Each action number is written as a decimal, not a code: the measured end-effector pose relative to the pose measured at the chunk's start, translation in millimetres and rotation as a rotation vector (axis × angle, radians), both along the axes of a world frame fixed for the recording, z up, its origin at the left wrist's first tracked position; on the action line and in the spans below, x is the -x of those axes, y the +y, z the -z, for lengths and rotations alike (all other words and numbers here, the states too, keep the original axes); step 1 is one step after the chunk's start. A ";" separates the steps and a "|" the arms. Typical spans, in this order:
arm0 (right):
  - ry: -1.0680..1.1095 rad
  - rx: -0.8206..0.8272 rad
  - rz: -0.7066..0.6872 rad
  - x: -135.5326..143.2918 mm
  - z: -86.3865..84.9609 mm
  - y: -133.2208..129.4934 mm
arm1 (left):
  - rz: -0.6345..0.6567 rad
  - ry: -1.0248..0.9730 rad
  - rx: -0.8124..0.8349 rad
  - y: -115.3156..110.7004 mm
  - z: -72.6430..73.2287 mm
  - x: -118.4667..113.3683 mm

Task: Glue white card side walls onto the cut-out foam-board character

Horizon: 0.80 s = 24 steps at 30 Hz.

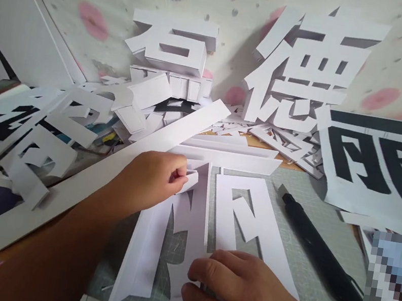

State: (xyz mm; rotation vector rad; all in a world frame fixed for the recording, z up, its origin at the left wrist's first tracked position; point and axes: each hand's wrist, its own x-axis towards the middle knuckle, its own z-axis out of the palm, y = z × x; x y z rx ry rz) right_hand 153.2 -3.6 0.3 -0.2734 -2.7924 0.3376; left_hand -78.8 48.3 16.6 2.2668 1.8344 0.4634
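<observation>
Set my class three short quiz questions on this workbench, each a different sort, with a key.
1. True or false: the knife lies on the mat.
2. What does the left hand pinch?
A: a marker
B: a small white piece
C: a ruler
3. Fill in: the sheet at the far right has large ____ characters printed on it.
Key: 1 true; 2 B; 3 black.

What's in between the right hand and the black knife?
From the right hand to the black knife, the head view shows part of the flat white cut-out, then green mat.
</observation>
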 end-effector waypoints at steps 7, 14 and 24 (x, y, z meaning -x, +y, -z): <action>-0.016 -0.010 0.011 1.0 0.4 -1.9 | 0.042 0.031 -0.035 1.2 1.8 2.6; -0.029 0.022 0.010 -0.4 0.8 -1.4 | 0.094 -0.008 -0.076 -10.8 -11.8 7.4; -0.068 0.044 0.010 0.0 -1.8 0.4 | 0.044 0.316 -0.005 -14.7 -12.5 16.0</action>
